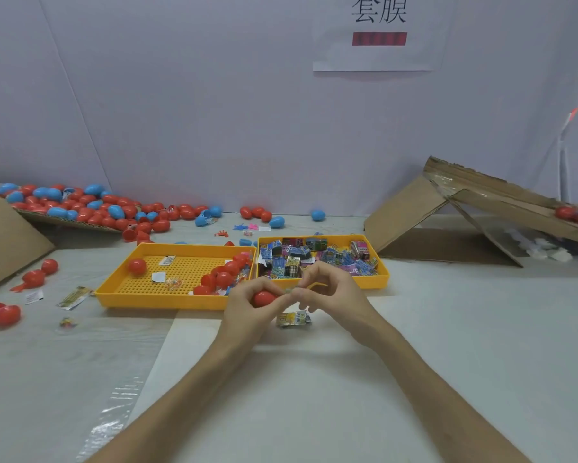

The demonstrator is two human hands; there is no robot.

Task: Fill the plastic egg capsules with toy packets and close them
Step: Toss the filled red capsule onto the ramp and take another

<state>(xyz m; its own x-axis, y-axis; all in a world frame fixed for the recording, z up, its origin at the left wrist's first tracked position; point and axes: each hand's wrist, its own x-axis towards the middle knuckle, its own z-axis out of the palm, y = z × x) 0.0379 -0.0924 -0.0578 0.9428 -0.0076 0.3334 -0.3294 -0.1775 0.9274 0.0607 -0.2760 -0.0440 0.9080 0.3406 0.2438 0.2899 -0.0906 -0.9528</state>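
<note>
My left hand (pixel 247 304) grips a red egg capsule (pixel 263 298) just in front of the two yellow trays. My right hand (pixel 327 289) meets it from the right, its fingertips pinching a small packet at the capsule's opening; the packet is mostly hidden by fingers. Another toy packet (pixel 293 319) lies on the table right below both hands. The right yellow tray (pixel 382 274) holds several toy packets (pixel 301 259). In the left yellow tray (pixel 114 289) lie several red capsules (pixel 224 275).
A heap of red and blue capsules (pixel 80 205) spreads over cardboard at the back left. Loose red capsules (pixel 0 314) and packets (pixel 74 297) lie at the left. A tipped cardboard box (pixel 464 208) stands at the back right. Plastic film (pixel 114 406) covers the table's near left.
</note>
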